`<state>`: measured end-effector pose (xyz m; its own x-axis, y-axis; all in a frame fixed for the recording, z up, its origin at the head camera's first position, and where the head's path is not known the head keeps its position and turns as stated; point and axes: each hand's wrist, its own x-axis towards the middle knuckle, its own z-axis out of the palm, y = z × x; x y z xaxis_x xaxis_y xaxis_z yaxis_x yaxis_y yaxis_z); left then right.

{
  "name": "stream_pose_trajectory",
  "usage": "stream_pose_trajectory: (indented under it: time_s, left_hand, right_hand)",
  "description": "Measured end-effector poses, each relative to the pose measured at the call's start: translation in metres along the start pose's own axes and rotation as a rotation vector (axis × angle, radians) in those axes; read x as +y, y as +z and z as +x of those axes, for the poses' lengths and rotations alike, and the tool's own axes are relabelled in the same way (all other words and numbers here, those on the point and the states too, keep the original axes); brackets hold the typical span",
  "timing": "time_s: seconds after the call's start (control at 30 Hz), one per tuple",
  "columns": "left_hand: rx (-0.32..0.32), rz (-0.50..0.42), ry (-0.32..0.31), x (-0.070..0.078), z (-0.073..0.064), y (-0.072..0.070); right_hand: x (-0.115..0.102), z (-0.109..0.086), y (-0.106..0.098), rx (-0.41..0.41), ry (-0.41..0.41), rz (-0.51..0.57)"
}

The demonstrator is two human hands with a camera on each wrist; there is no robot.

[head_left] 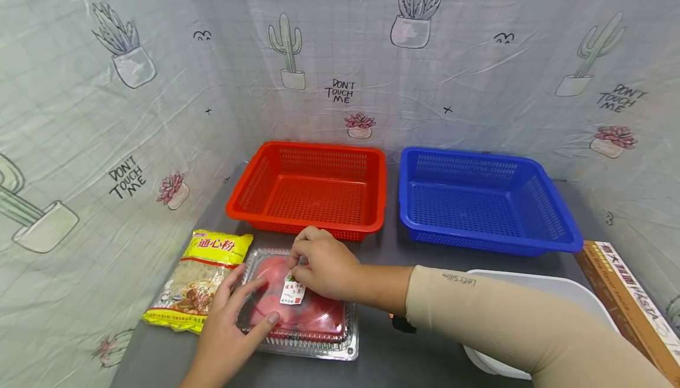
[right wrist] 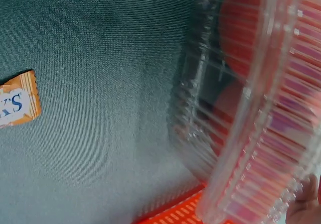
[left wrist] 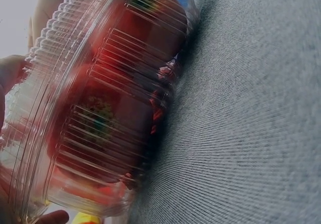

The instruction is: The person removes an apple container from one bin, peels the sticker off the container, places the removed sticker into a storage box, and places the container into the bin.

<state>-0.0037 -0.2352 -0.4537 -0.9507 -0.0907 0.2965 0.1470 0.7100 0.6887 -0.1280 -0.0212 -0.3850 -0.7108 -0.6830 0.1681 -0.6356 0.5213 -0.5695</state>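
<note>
A clear plastic clamshell box [head_left: 319, 348] of round red fruit [left wrist: 108, 118] lies before me. On its lid is a white label [head_left: 292, 293] with red print and a green part at its top. The curled fingers of my right hand [head_left: 326, 264] pinch the label's upper end; the thumb partly covers it. My left hand [head_left: 228, 329] rests on the box's left side with fingers spread, and its fingertips [left wrist: 12, 71] touch the ridged lid rim. In the right wrist view the box's ridged side [right wrist: 251, 148] shows, with fruit behind it.
A yellow pasta bag [head_left: 199, 276] lies left of the box. Behind stand a red basket [head_left: 308, 225] and a blue basket [head_left: 494, 246]. At right are a white tub [head_left: 552, 281], partly under my forearm, and a long pasta box [head_left: 627, 299]. An orange wrapper [right wrist: 20, 101] lies near the clamshell.
</note>
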Motion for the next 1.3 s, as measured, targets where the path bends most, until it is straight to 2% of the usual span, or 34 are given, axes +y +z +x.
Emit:
stream_pose_trajectory:
  time_s: [0.3, 0.5, 0.7, 1.0, 1.3]
  left_hand:
    - [-0.009, 0.015, -0.004, 0.002, 0.000, -0.002]
    - [-0.014, 0.010, -0.004, -0.001, 0.001, -0.002]
    - [-0.022, 0.019, -0.005, -0.002, 0.001, -0.001]
    - [-0.011, -0.005, 0.012, -0.002, 0.001, -0.001]
    - [-0.020, -0.007, -0.002, -0.001, 0.001, -0.002]
  right_hand:
    - [-0.005, -0.002, -0.015, -0.057, -0.003, 0.175]
    - [-0.008, -0.001, -0.028, -0.084, -0.009, 0.239]
    - [-0.005, -0.005, -0.047, -0.124, 0.024, 0.290]
    - [0.017, -0.021, -0.082, -0.230, 0.065, 0.339]
    - [0.052, -0.055, -0.119, -0.275, 0.105, 0.313]
